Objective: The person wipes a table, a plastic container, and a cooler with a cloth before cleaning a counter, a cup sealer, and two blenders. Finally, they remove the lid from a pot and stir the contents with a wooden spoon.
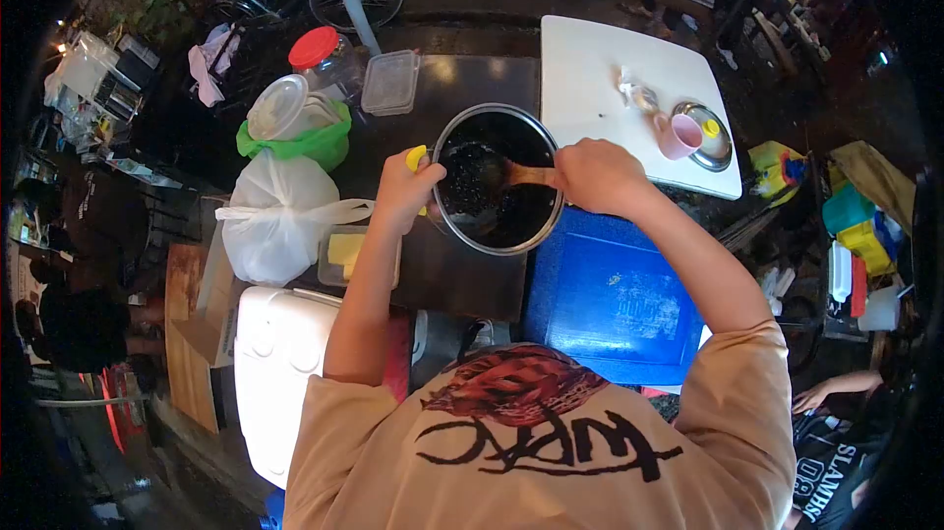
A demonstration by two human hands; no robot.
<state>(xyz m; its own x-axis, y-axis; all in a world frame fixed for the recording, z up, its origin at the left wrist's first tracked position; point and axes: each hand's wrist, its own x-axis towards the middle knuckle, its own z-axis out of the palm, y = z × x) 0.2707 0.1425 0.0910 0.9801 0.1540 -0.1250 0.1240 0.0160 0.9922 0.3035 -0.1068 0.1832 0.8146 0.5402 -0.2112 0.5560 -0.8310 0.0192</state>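
Observation:
A deep metal pot (541,228) with dark, shiny contents is held over the dark tabletop. At its left rim, my left hand (408,191) is closed on a yellow cloth or pad (417,156) against the pot. My right hand (598,176) grips the handle of a wooden spoon (531,175) at the right rim. The spoon's head lies inside the pot, partly sunk in the dark contents. Whether the pot rests on anything is hidden from above.
A white board (629,58) at the right holds a pink cup (679,137) and metal plate. Below it is a blue cooler (619,294). At left are a white bag (280,220), red-lidded jar (315,48) and white cooler (280,382). People stand beyond.

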